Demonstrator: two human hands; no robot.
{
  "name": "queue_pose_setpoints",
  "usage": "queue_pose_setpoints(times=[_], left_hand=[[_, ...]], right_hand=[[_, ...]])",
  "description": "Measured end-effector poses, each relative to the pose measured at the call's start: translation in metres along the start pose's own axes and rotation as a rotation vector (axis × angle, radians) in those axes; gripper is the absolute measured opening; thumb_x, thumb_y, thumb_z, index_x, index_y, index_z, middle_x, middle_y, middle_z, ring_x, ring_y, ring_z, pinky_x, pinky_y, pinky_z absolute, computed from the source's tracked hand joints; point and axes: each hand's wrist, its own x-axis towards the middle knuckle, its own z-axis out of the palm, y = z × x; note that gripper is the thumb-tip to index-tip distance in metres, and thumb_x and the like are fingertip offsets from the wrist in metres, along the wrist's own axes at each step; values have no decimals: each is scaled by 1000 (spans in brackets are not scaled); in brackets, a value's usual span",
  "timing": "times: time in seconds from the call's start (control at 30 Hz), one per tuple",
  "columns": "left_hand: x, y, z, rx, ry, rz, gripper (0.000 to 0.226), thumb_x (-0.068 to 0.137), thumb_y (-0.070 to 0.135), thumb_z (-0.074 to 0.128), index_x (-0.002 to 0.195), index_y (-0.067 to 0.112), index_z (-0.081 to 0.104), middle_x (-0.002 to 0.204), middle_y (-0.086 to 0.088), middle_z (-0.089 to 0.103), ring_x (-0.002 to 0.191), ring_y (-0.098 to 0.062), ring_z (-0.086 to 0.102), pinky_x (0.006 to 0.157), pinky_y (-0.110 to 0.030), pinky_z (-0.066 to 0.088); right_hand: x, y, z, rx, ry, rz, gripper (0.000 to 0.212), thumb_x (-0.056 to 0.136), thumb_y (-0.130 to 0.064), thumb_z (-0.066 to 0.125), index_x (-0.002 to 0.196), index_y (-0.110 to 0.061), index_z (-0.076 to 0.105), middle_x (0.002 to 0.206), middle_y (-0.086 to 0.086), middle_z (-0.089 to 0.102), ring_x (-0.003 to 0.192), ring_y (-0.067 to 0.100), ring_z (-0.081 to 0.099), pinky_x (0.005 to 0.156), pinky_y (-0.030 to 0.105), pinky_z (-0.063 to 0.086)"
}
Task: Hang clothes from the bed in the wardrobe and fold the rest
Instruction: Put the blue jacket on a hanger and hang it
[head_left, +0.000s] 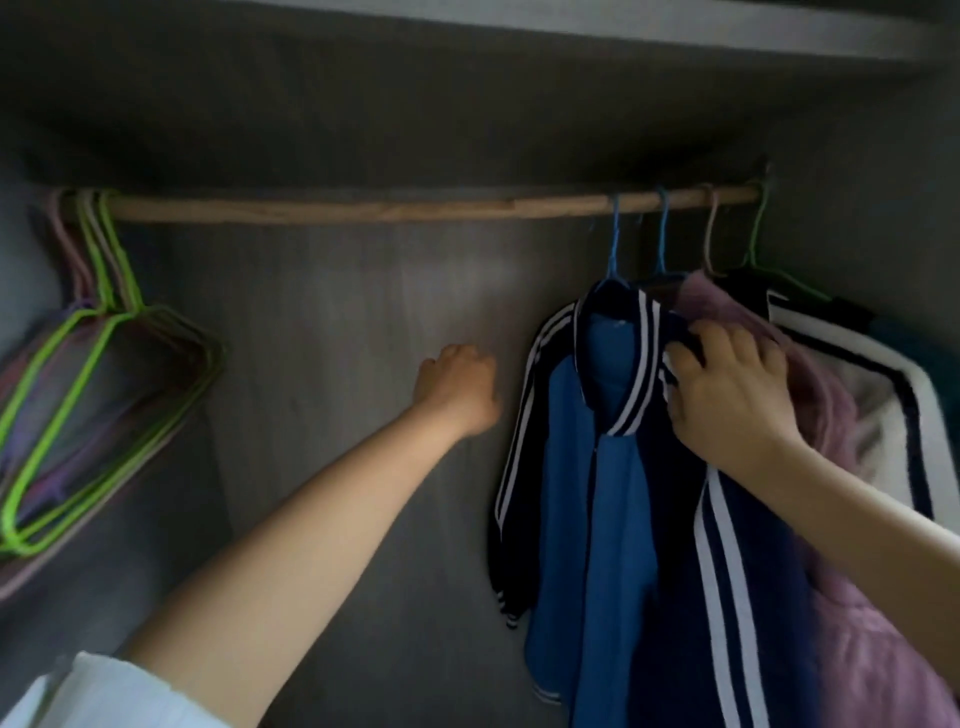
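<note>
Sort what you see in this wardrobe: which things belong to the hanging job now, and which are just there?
In the job: navy striped jacket, right hand, blue hanger, wooden rail.
Just there: empty hangers, pink garment, white garment, left hand.

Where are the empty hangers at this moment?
The empty hangers hang bunched at the far left end of the wooden rail, across from the hung clothes.

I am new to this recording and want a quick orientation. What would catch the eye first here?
First, the blue and navy jacket with white stripes hanging right of centre on the wooden rail, with the right hand gripping its collar. The left hand reaches empty toward the wardrobe's back wall, fingers curled. Far left on the rail hangs a bunch of bare green and purple hangers.
</note>
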Motion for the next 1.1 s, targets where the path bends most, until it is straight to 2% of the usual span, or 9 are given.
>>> queue_pose_setpoints(times=[0.1,0.23,0.33,0.43,0.53,0.67,0.77,0.9,1.1], left_hand=[[-22,15,5,-41,3,48,34,94,27,43,120,7,50,128,-13,49,118,-29,46,87,-33,40],[-44,51,-1,-179,80,194,20,93,23,45,93,4,54,106,-14,58,99,-30,55,70,-31,40],[-54,108,-8,-231,119,309,29,93,24,46,111,5,58,112,-11,58,105,-30,54,75,-34,44],[-63,186,-13,-305,189,448,32,92,28,42,106,6,61,106,-11,61,100,-32,56,72,-37,44],[-75,270,-11,-335,151,517,28,92,26,44,102,6,61,104,-12,61,98,-32,56,68,-32,38],[-105,402,-5,-361,4,601,26,92,22,44,103,7,61,109,-16,61,102,-35,56,73,-34,42],[-132,495,7,-366,-95,680,27,92,22,44,107,7,60,113,-17,60,104,-34,56,75,-33,43],[-161,612,17,-377,-232,808,33,93,27,44,116,8,56,121,-13,55,110,-32,52,81,-33,43],[-178,757,30,-321,-335,974,31,93,26,43,116,10,57,124,-10,54,111,-29,52,82,-34,44]], right_hand=[[-13,0,-1,84,-42,-132,39,53,-4,81,89,4,68,97,31,62,88,51,60,69,61,46],[-20,33,-5,108,-136,-303,38,74,-23,50,97,2,68,105,28,62,91,47,62,70,58,51],[-54,77,-21,120,-138,-342,42,73,-25,42,93,0,69,99,25,64,82,42,64,68,50,55],[-106,136,-43,118,-164,-279,37,74,-26,42,86,-3,69,96,20,64,84,37,65,70,44,56],[-164,207,-62,113,-202,-134,37,76,-25,41,85,-3,70,96,22,65,84,40,65,68,49,55],[-248,306,-103,119,-354,86,34,76,-22,44,86,-1,69,99,25,63,88,44,62,71,53,54],[-304,367,-137,109,-394,256,34,75,-19,47,91,3,68,100,25,62,92,43,60,79,47,50],[-375,454,-178,15,-485,470,27,90,-13,52,113,-3,63,123,13,53,116,30,47,93,33,37],[-471,563,-218,-61,-546,739,22,89,-9,55,107,-4,66,116,12,58,110,29,52,90,33,43]])
